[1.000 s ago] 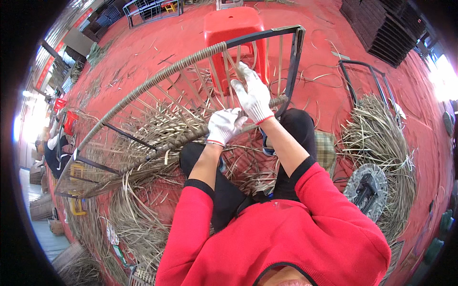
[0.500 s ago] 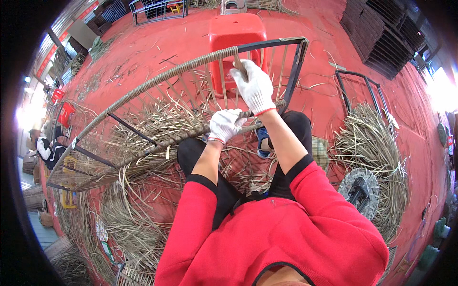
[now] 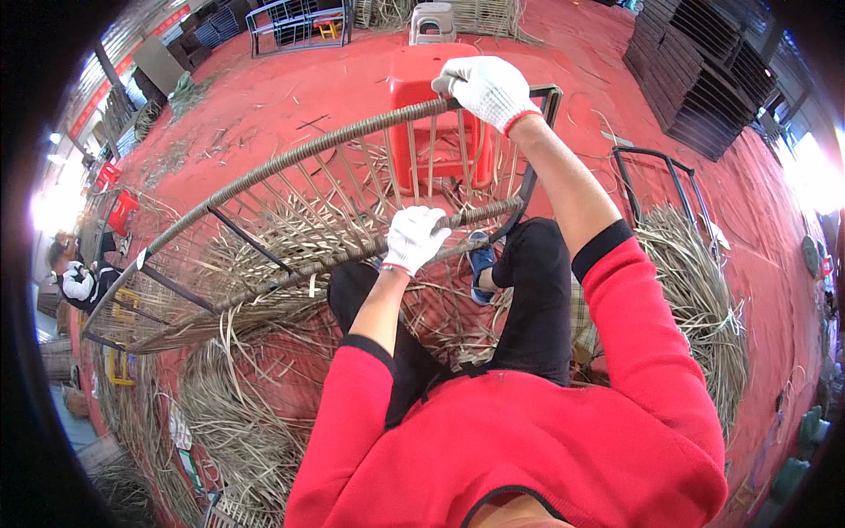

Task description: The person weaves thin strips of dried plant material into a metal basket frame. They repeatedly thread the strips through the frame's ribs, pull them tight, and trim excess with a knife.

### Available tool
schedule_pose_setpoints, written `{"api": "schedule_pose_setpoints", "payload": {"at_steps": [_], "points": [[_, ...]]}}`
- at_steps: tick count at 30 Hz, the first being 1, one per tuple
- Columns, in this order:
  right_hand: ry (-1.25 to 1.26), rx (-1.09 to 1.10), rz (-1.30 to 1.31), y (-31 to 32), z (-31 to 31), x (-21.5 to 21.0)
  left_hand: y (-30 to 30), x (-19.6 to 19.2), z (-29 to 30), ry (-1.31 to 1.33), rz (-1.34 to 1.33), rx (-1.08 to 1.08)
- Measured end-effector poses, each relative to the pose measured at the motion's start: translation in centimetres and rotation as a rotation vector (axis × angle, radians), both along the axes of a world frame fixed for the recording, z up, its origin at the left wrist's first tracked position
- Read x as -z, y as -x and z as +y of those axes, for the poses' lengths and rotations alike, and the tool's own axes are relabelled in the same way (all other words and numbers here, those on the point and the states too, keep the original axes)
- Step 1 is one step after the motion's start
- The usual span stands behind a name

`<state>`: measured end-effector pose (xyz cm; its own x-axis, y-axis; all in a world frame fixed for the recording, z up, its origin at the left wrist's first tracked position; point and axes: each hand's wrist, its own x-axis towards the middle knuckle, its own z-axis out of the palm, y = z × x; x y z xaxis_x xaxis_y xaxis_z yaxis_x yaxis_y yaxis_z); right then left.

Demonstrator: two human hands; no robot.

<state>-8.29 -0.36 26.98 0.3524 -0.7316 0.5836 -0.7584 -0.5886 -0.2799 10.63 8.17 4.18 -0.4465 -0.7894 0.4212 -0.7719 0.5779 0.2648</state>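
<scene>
A long curved black frame lies tilted across my knees. Its upper rail and lower rail are both wound with tan cane strips, and more strips stretch between them. In a white knitted glove, my left hand is closed around the lower rail near its right end. My right hand, gloved alike, is at the top of the upper rail by the bare right corner, with its fingers curled in. What those fingers pinch is hidden behind the glove.
A red plastic stool stands just beyond the frame. Loose strips lie in heaps at left and right, beside a small black metal frame. Dark stacked panels rise at far right. Another person sits at far left.
My right hand has risen from between the rails, where it held a strip, to the top of the upper rail. My left hand stays on the lower rail.
</scene>
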Motion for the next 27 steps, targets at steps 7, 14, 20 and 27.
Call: {"api": "schedule_pose_setpoints", "payload": {"at_steps": [7,14,20,27], "points": [[-0.314,0.061,0.185,0.6,-1.6,-1.7,1.2,-16.1,-1.8,0.742,0.196,-0.133],[-0.262,-0.044,0.363,1.1,-3.9,-2.2,1.7,-20.0,-4.1,0.384,0.119,-0.046],[0.042,0.339,0.596,12.6,-4.1,-8.5,1.4,-19.2,-5.2,0.426,0.105,-0.021],[0.361,1.238,0.559,26.1,0.8,-14.2,1.0,-18.9,-6.1,0.416,0.058,0.014]]}}
